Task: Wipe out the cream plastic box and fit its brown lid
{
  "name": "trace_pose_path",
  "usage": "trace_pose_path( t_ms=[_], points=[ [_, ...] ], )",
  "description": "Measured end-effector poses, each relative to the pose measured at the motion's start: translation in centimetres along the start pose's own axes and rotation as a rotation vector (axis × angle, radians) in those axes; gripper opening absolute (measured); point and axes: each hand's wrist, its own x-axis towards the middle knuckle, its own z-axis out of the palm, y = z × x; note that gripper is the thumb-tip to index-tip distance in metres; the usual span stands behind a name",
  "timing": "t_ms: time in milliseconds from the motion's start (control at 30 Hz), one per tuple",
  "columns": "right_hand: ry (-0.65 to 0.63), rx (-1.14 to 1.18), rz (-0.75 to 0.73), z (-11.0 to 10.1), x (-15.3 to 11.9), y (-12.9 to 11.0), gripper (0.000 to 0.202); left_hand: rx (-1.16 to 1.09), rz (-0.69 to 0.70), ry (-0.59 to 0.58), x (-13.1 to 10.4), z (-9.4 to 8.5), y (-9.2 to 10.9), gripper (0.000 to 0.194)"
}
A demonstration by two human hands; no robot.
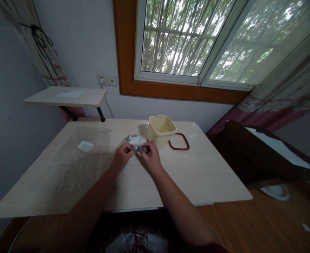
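Both my arms reach forward from the bottom corners and angle inward over the table point(186, 175), so my hands meet near its middle. My left hand point(122, 154) comes in from the left, back of the hand up, thumb and forefinger drawn together. My right hand point(152, 157) mirrors it, its knuckles bent and its fingertips just beside the left ones. Between them I pinch the gathered near edge of a clear plastic bag point(136, 140) with both sets of fingers; its whitish bulk sits just beyond my fingertips, left of a cream tub point(161, 130). A reddish-brown loop point(180, 142) lies right of the tub.

As for writing, the paper point(69, 94) on the raised shelf point(43, 97) bears a few dark marks, too small for me to read. On the small white packet point(85, 146), over the clear sheet point(86, 172) to my left, I can make out no lettering.
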Motion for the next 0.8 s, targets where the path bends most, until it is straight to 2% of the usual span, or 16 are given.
trace_pose_path(
  t_ms=[100, 233, 433, 567, 800],
  points=[
    [0.019, -0.06, -0.09, 0.02, -0.28, -0.21, 0.008, -0.013, -0.079, -0.006, -0.07, 0.04, 0.17, 0.009],
    [-0.012, -0.114, -0.203, 0.1, -0.58, -0.4, 0.015, -0.033, -0.127, 0.003, -0.06, 0.13, 0.56, 0.009],
    [-0.076, -0.175, -0.297, 0.31, -0.73, -0.55, 0.019, 0.012, -0.139, 0.047, -0.07, 0.06, 0.69, 0.009],
    [-0.096, -0.251, -0.303, 0.43, -0.68, -0.6, 0.019, 0.026, -0.15, 0.062, -0.13, 0.08, 0.59, 0.011],
    [-0.076, -0.262, -0.231, 0.7, -0.5, -0.62, 0.017, 0.021, -0.134, -0.006, 0.06, -0.13, 0.64, 0.014]
  ],
)
